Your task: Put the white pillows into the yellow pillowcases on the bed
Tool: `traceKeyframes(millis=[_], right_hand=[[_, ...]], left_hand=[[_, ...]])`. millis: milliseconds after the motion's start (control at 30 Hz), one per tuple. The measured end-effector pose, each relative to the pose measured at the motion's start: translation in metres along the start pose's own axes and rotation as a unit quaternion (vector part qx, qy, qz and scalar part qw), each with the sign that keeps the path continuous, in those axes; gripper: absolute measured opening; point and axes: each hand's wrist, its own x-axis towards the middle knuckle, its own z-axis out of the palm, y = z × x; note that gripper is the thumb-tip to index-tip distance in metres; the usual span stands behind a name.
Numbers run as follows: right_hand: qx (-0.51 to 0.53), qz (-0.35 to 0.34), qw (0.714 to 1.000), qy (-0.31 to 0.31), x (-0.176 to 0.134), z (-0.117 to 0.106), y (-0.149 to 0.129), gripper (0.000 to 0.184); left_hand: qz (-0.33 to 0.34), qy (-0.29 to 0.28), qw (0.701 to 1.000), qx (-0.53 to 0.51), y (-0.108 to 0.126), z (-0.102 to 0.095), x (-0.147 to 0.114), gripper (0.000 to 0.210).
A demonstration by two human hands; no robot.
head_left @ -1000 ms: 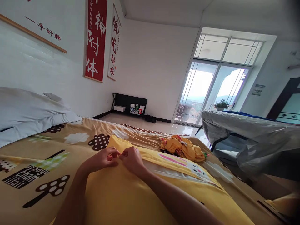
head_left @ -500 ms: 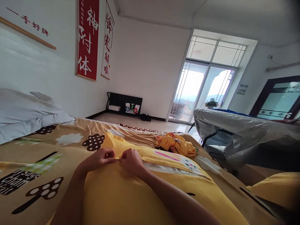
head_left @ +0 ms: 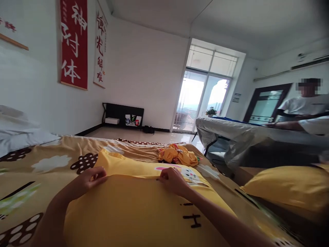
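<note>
Two hands [head_left: 96, 176] [head_left: 174, 181] pinch the yellow pillow [head_left: 128, 206], its near end cut off.

The place looks like a bright bedroom or similar sleeping space, though whether it belongs to a home cannot be told. Patterned bedding [head_left: 51, 163] spreads across the near side under a yellow pillow [head_left: 120, 209], with white bedding [head_left: 28, 137] at the left. A red calligraphy scroll [head_left: 74, 44] decorates the left wall, sliding glass doors [head_left: 191, 99] admit daylight at the far side, and a plastic-draped table [head_left: 221, 127] stands at the right.
</note>
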Motion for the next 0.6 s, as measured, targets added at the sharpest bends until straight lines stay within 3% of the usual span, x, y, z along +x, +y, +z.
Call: traceKeyframes(millis=[200, 300, 400, 467, 533, 600], right_hand=[[-0.034, 0.054, 0.998, 0.027, -0.022, -0.027, 0.04, 0.012], [-0.095, 0.025, 0.994, 0.043, -0.035, -0.031, 0.047, 0.02], [-0.21, -0.079, 0.974, 0.023, -0.041, -0.027, 0.044, 0.022], [-0.265, -0.138, 0.954, -0.007, -0.04, -0.024, 0.037, 0.021], [-0.281, -0.147, 0.948, -0.016, -0.038, -0.021, 0.027, 0.021], [-0.27, -0.116, 0.956, -0.004, -0.037, -0.02, 0.017, 0.021]], left_hand=[[-0.009, -0.025, 0.999, 0.038, -0.011, 0.006, 0.005, 0.037], [-0.018, -0.009, 0.993, 0.116, -0.005, 0.015, 0.012, 0.036], [0.031, 0.076, 0.983, 0.162, 0.016, 0.035, 0.02, 0.024], [0.102, 0.124, 0.976, 0.145, 0.039, 0.054, 0.025, 0.032], [0.143, 0.128, 0.973, 0.131, 0.064, 0.075, 0.03, 0.041], [0.133, 0.094, 0.977, 0.139, 0.085, 0.093, 0.034, 0.034]])
